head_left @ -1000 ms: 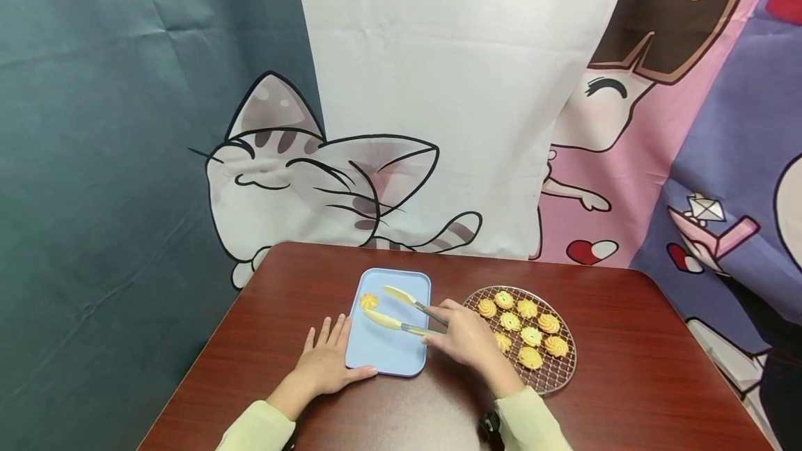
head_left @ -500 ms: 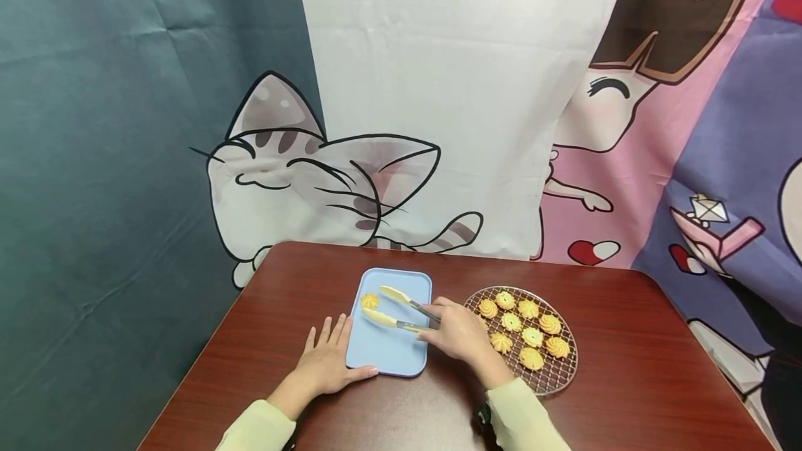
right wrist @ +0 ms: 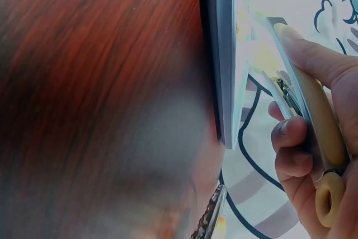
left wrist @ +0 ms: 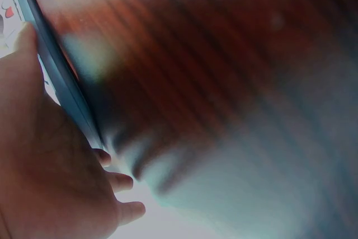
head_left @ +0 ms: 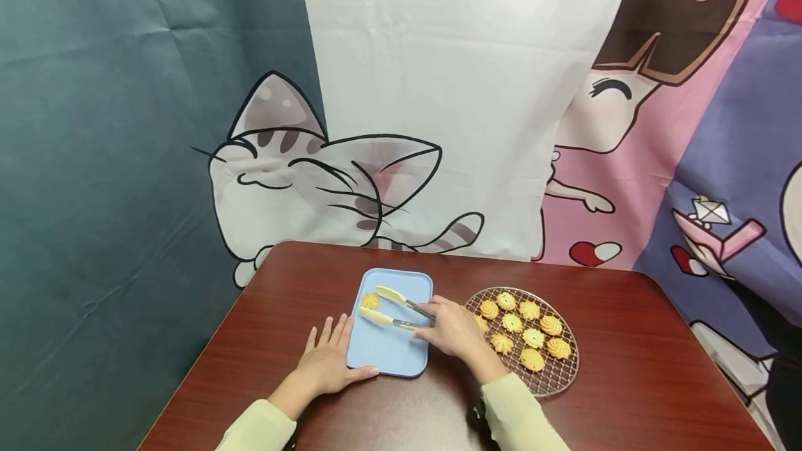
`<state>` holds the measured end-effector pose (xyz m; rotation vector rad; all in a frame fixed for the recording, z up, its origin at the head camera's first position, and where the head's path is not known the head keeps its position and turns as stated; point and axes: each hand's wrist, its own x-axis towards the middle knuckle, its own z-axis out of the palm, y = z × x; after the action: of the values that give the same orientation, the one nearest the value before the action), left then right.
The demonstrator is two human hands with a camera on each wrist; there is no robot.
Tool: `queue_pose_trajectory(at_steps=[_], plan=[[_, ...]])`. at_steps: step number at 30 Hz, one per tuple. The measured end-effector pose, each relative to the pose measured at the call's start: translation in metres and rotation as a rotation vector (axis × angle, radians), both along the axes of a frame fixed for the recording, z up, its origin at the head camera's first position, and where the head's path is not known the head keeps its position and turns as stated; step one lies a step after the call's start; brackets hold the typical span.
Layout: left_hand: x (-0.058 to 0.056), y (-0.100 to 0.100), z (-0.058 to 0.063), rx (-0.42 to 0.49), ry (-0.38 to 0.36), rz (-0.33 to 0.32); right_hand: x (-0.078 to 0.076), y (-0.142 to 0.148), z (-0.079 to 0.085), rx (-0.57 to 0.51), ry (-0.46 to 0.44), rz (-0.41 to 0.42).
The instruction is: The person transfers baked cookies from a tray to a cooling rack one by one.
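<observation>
My right hand point(head_left: 454, 329) grips a pair of tongs point(head_left: 406, 323) with pale yellow tips and metal arms; the right wrist view shows its yellow handle point(right wrist: 320, 116) between thumb and curled fingers. Spread apart, the tong tips reach over the light blue tray point(head_left: 391, 357), close to a piped yellow cookie point(head_left: 370, 301) near the tray's left side. One tip is above the cookie and the other just below it in the head view. My left hand point(head_left: 327, 360) lies with fingers spread at the tray's left edge, its thumb along the near left corner.
Right of the tray, a round wire rack point(head_left: 554, 378) holds several piped cookies point(head_left: 532, 359). Part of it is behind my right hand. Everything stands on a reddish-brown wooden table point(head_left: 626, 367), with a printed curtain point(head_left: 470, 89) behind its far edge.
My right hand has moved slightly left with the tongs, bringing the spread tips nearer the cookie on the tray. The left hand and the tray have stayed in place.
</observation>
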<state>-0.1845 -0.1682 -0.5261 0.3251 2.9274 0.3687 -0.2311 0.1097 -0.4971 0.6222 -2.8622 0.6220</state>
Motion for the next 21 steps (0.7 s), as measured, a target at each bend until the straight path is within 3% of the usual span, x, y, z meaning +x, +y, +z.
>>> queue_pose_trajectory(at_steps=[21], plan=[[-0.0007, -0.0009, -0.0015, 0.008, -0.003, 0.001, -0.0073, -0.0083, -0.0010, -0.021, -0.036, 0.009]])
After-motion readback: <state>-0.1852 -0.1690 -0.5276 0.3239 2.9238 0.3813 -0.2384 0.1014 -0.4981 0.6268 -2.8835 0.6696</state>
